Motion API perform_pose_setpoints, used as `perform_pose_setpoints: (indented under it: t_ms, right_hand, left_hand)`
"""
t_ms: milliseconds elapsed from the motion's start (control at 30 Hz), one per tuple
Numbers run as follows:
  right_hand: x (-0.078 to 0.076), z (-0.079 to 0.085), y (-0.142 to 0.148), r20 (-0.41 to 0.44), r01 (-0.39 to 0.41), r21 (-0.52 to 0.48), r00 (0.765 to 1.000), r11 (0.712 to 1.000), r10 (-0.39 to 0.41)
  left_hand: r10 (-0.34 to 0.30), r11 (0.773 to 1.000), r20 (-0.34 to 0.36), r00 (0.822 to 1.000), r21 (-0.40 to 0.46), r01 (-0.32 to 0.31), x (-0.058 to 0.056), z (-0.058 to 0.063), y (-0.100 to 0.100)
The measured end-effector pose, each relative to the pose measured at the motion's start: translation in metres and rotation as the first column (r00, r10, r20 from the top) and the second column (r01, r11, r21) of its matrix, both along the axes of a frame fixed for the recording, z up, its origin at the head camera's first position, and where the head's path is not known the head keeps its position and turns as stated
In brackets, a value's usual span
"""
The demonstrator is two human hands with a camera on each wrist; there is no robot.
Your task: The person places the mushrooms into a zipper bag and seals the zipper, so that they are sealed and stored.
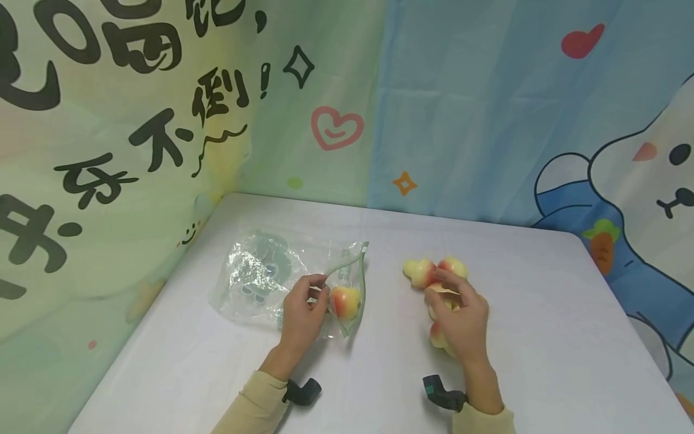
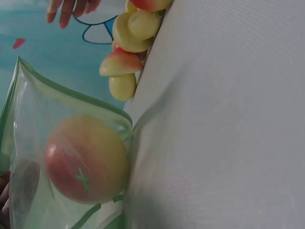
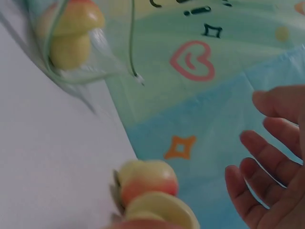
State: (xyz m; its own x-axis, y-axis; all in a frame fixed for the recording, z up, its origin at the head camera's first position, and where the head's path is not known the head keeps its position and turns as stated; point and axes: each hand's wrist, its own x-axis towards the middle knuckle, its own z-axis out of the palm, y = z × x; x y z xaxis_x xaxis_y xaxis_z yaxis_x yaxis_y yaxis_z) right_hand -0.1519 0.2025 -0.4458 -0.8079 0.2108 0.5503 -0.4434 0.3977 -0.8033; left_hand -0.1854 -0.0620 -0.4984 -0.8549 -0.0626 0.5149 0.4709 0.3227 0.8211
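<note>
At my far left, a lettered cloth (image 1: pixel 146 241) borders the table (image 1: pixel 379 380), its writing cut off by the frame. The bag (image 1: pixel 265 256) lies nearby, glare washing over its printed figure. My left hand (image 1: pixel 303 313) pinches the rim, covering part of it; the left wrist view catches only fingers at its edge. One mushroom (image 1: pixel 345 301) sits inside near the mouth, seen through clear film. Farther right, other mushrooms (image 1: pixel 422 272) lie clustered, my right hand (image 1: pixel 463 313) hovering over them, fingers loose and parted, hiding too many to count. Beyond, a rabbit print (image 1: pixel 640 211) runs out of view.
</note>
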Motion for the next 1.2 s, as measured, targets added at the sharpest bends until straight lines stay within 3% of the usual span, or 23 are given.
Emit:
perform_pose_setpoints:
  t_ms: [100,233,400,533,633,733,867,1000,1200]
  right_hand:
    - [-0.003,-0.010,0.020,0.010,0.047,0.044,0.999,0.998,-0.048]
    - [-0.001,-0.017,0.038,0.080,0.185,0.092,0.978,0.978,-0.192]
    - [-0.001,-0.022,0.053,0.106,0.389,0.152,0.907,0.908,-0.407]
    - [-0.001,-0.028,0.066,0.185,0.462,0.193,0.849,0.865,-0.495]
    - [-0.001,-0.030,0.073,0.360,0.419,0.208,0.808,0.884,-0.467]
    - [0.000,-0.029,0.076,0.546,0.323,0.216,0.742,0.921,-0.388]
    - [0.000,-0.030,0.079,0.661,0.217,0.236,0.679,0.947,-0.320]
    - [0.000,-0.034,0.080,0.684,0.175,0.258,0.662,0.950,-0.308]
    - [-0.001,-0.040,0.082,0.686,0.162,0.272,0.659,0.949,-0.309]
  left_hand:
    - [0.000,1.000,-0.002,1.000,-0.006,0.000,0.000,0.000,0.000]
    - [-0.001,1.000,-0.005,1.000,-0.002,0.001,0.000,0.000,0.000]
    - [0.004,1.000,-0.020,1.000,-0.010,-0.004,0.000,0.002,0.000]
    - [-0.001,1.000,-0.028,1.000,-0.011,0.001,0.001,0.002,-0.001]
    - [-0.009,1.000,-0.022,1.000,-0.005,0.009,0.001,0.002,-0.001]
    - [-0.012,1.000,-0.020,1.000,-0.008,0.012,0.001,0.001,-0.001]
    - [-0.014,1.000,-0.021,1.000,-0.013,0.014,0.001,0.000,-0.001]
    - [-0.015,1.000,-0.010,1.000,-0.014,0.014,0.001,0.000,-0.001]
    - [-0.013,1.000,-0.024,1.000,-0.025,0.012,0.000,-0.001,-0.001]
